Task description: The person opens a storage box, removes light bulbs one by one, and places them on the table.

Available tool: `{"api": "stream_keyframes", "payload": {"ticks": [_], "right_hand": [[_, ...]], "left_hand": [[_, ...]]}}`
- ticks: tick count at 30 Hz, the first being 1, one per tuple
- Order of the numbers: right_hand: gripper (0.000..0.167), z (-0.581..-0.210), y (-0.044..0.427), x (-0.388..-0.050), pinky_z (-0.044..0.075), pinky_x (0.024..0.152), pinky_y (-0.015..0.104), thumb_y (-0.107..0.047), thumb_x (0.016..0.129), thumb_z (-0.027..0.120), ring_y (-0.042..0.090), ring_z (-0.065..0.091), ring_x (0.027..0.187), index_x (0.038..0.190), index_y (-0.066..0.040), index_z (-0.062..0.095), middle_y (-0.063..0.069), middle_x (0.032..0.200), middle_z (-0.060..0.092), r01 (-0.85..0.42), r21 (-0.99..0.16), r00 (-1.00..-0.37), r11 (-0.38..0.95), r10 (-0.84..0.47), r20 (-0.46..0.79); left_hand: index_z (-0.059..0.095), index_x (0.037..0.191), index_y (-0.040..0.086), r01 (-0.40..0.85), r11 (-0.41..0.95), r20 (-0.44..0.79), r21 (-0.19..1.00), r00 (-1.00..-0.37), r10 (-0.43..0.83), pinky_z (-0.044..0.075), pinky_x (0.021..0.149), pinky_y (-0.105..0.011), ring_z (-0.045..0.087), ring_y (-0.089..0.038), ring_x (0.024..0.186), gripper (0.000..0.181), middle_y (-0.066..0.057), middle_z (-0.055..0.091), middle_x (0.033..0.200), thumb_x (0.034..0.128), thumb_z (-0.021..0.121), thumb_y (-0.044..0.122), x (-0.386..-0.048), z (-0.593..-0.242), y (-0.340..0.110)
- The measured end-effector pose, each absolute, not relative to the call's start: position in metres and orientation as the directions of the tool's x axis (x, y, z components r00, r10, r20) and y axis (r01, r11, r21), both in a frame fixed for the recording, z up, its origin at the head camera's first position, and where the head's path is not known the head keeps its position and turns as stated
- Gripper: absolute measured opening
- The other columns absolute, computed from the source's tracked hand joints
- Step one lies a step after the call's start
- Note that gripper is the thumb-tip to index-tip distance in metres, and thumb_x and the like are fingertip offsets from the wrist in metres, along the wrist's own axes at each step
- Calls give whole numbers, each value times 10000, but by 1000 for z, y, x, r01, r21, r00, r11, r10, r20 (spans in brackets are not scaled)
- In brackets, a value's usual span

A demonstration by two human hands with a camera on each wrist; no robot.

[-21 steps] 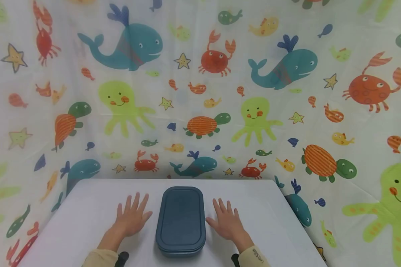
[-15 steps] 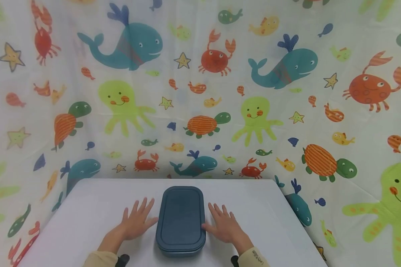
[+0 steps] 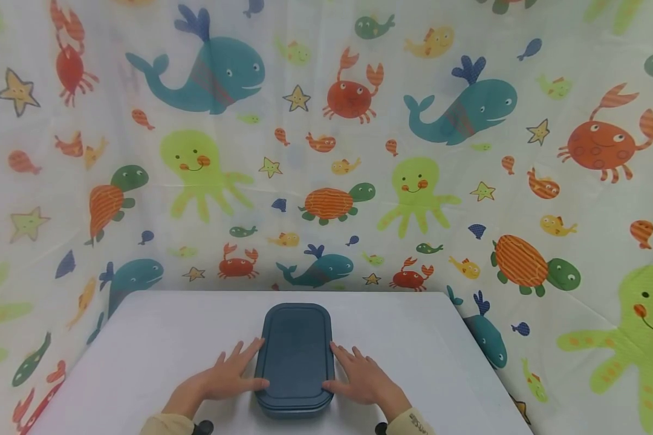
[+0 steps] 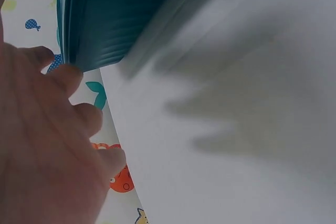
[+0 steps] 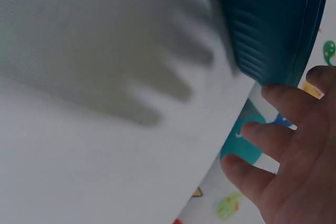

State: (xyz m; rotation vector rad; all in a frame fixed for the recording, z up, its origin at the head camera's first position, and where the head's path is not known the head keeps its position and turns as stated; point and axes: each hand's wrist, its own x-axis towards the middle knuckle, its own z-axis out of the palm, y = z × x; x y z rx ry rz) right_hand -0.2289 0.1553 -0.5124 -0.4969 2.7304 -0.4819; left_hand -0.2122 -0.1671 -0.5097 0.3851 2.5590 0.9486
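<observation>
A dark blue rectangular food container (image 3: 296, 356) with rounded corners and a fitted lid stands in the middle of the white table. Along its left edge lies my left hand (image 3: 223, 377), thumb over the lid's rim and fingers spread. On the opposite edge my right hand (image 3: 361, 379) mirrors it, with its thumb at the near right part of the lid. In the left wrist view, fingertips (image 4: 67, 77) meet the container's rim, above its ribbed side wall. The right wrist view shows spread fingers (image 5: 289, 98) near the container's rim. The container's contents are hidden.
The white table (image 3: 441, 350) extends to both sides of the container. Behind and beside it hangs a white curtain (image 3: 283, 54) printed with sea animals. Beige sleeves (image 3: 165, 425) with black wrist gear (image 3: 204, 428) enter from the near edge.
Both hands have moved inward from the table's two sides to the container, and both thumbs now lie over its lid edge. The container has stayed in place.
</observation>
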Motion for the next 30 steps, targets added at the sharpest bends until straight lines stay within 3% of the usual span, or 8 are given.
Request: {"api": "stream_keyframes", "payload": {"ticks": [13, 19, 26, 30], "right_hand": [[800, -514, 157, -231, 380, 1047, 601, -704, 864, 529, 351, 368, 1396, 1528, -298, 343, 32, 1526, 416, -391, -385, -836, 836, -497, -232], [880, -511, 157, -229, 391, 1043, 592, -734, 810, 575, 330, 366, 1401, 1534, -300, 326, 37, 1537, 397, -380, -396, -831, 836, -496, -250], [1036, -508, 154, -227, 388, 1056, 572, -750, 725, 657, 306, 356, 1411, 1553, -254, 282, 53, 1563, 349, -398, -378, -816, 836, -510, -270], [1054, -508, 154, -226, 387, 1063, 560, -742, 717, 673, 296, 365, 1407, 1552, -226, 289, 59, 1560, 353, -411, -364, -813, 836, -516, -268]], "left_hand": [[202, 1554, 90, 173, 711, -235, 681, -868, 436, 21, 1068, -754, 87, -542, 1422, 1066, -237, 219, 1580, 770, 763, 542, -216, -520, -167], [143, 1572, 164, 203, 649, -218, 734, -834, 507, -32, 1000, -796, 14, -584, 1401, 1111, -250, 171, 1588, 750, 759, 586, -221, -535, -174], [113, 1570, 92, 179, 638, -232, 749, -831, 506, 3, 1048, -769, 8, -583, 1404, 1235, -272, 126, 1591, 675, 831, 549, -218, -531, -170], [61, 1576, 118, 189, 623, -224, 759, -823, 522, -11, 1020, -787, -33, -590, 1395, 1249, -296, 62, 1589, 687, 825, 549, -218, -535, -169]]}}
